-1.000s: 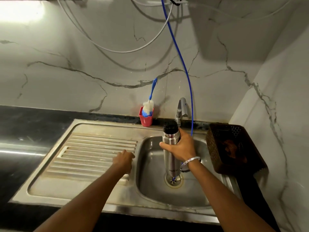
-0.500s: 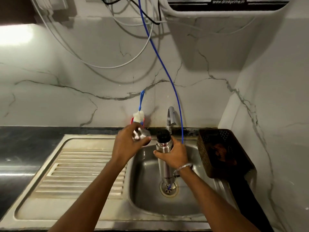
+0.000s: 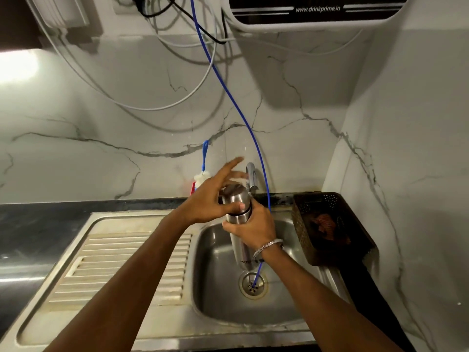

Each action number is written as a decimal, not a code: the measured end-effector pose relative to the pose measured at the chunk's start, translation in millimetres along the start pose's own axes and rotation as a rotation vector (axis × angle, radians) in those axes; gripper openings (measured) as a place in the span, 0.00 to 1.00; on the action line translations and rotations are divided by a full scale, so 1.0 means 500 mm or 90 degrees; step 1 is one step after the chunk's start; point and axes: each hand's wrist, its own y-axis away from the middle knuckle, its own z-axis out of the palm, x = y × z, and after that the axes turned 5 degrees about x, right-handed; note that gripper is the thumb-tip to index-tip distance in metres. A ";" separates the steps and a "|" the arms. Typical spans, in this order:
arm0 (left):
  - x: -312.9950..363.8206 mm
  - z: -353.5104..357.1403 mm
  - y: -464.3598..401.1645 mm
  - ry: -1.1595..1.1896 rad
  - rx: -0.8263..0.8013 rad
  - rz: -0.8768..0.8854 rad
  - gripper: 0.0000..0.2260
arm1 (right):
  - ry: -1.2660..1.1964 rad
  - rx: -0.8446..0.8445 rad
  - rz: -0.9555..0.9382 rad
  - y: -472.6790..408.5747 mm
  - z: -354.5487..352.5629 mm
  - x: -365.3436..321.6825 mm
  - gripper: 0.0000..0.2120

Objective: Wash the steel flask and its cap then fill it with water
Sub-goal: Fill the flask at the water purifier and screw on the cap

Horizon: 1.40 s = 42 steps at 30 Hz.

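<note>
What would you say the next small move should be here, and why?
Probably twist the steel cap down. The left hand sets it on the flask, thumb against it and fingers splayed, while the right hand grips the body over the sink.

From my remote feed I see two bare forearms reaching in from the bottom edge, with no sleeves showing on either. The left hand (image 3: 203, 199) wears nothing that I can make out. The right hand (image 3: 253, 224) has a thin silver bangle (image 3: 266, 248) round its wrist, a narrow metal band with a faintly patterned, shiny surface.
</note>
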 end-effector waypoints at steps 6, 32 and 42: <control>-0.001 -0.009 0.005 0.143 0.053 -0.054 0.56 | -0.023 0.043 0.020 -0.009 -0.004 0.001 0.25; 0.004 0.109 0.010 0.093 0.233 -0.128 0.51 | -0.017 0.050 0.017 -0.017 0.000 -0.009 0.16; -0.026 0.004 0.014 0.128 0.100 -0.149 0.40 | -0.108 0.019 0.026 0.002 -0.011 -0.034 0.23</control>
